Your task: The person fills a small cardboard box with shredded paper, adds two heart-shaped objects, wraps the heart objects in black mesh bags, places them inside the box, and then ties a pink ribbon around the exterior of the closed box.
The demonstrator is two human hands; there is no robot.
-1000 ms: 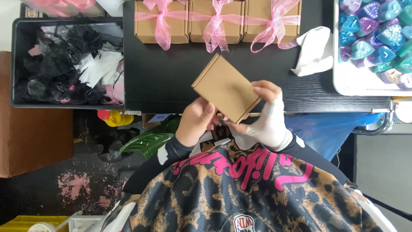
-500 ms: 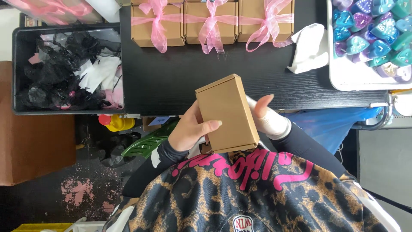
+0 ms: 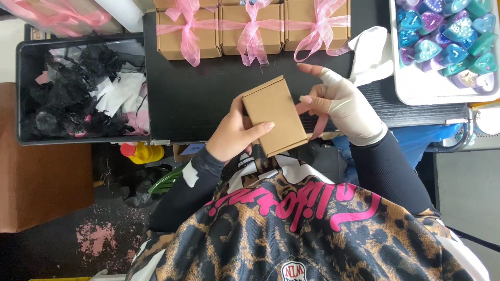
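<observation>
Now | left hand point(image 3: 232, 136) grip clamped: one kraft box point(image 3: 274, 115) | right hand point(image 3: 341, 104) pinching ribbon point(image 3: 319, 122) | three bowed boxes point(image 3: 252, 26)

A black wood-grain counter point(image 3: 208, 99) is filling the upper middle of the view under even light. A black bin point(image 3: 23, 93) of dark and white scraps is sitting at its side. Beneath, a dark floor point(image 3: 67, 244) is showing pink paint stains, beside a brown cabinet point(image 3: 41, 182).

right hand point(image 3: 341, 106) off box point(image 3: 274, 115), pinching ribbon point(image 3: 319, 120)
</observation>
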